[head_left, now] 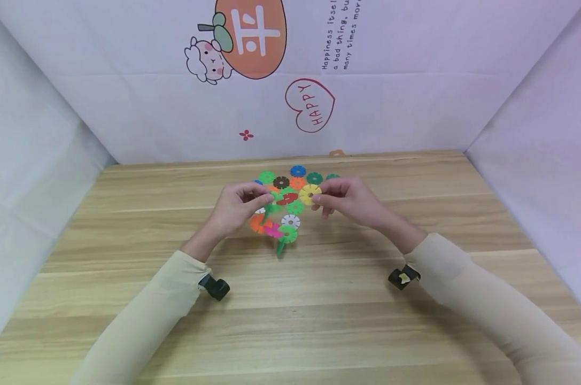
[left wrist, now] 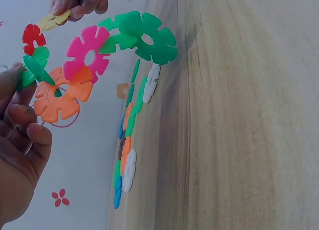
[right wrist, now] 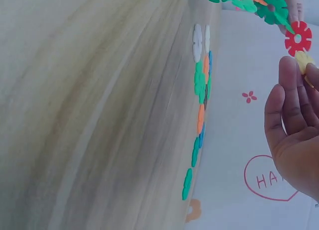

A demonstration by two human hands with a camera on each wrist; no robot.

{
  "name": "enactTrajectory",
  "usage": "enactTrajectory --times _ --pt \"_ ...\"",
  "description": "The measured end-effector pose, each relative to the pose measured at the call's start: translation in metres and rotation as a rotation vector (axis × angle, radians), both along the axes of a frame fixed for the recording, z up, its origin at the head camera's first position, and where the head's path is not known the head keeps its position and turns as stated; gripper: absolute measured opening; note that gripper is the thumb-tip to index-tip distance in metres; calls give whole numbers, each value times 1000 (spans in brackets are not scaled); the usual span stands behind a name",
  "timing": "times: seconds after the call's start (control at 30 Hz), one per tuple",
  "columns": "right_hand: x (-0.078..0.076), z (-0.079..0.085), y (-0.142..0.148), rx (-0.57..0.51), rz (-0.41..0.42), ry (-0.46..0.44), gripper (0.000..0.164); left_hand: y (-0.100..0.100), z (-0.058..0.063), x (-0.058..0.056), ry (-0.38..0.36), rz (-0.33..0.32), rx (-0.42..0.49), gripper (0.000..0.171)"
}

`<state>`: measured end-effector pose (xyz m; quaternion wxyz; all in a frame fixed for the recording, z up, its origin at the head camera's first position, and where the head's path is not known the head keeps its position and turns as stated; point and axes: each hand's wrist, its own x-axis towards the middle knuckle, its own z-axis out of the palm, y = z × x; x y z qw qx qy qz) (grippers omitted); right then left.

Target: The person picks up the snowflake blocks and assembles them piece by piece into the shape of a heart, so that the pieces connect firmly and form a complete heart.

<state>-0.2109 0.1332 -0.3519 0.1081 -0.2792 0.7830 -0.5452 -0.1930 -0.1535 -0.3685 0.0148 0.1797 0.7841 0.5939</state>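
Note:
Above the table, my left hand (head_left: 237,207) pinches a green notched disc (left wrist: 36,66) in a linked chain of flower-shaped plastic discs. An orange disc (left wrist: 76,93), a pink disc (left wrist: 79,50) and green discs (left wrist: 162,38) hang along it, and a red disc (left wrist: 29,35) stands at its upper end. My right hand (head_left: 355,202) holds a yellow disc (head_left: 306,188) between thumb and fingers. The yellow disc meets the red disc's edge in the right wrist view; whether they are slotted together I cannot tell.
Loose discs lie flat on the wooden table (head_left: 319,321) behind the hands, among them a blue disc (head_left: 297,167), a brown disc (head_left: 277,182), a dark green disc (head_left: 314,174) and a white disc (head_left: 295,218). A printed white backdrop (head_left: 405,96) rises at the table's far edge.

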Motion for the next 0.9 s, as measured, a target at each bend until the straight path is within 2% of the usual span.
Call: enactTrajectory --times 0.23,0.67,0.9 --pt "2 -2 -5 -20 8 37 7 2 5 4 42 -14 20 14" --pt "11 5 -14 -27 12 29 15 2 12 7 20 9 -7 18" --pt "13 8 -16 -13 4 -3 19 3 14 7 6 -22 -5 16"
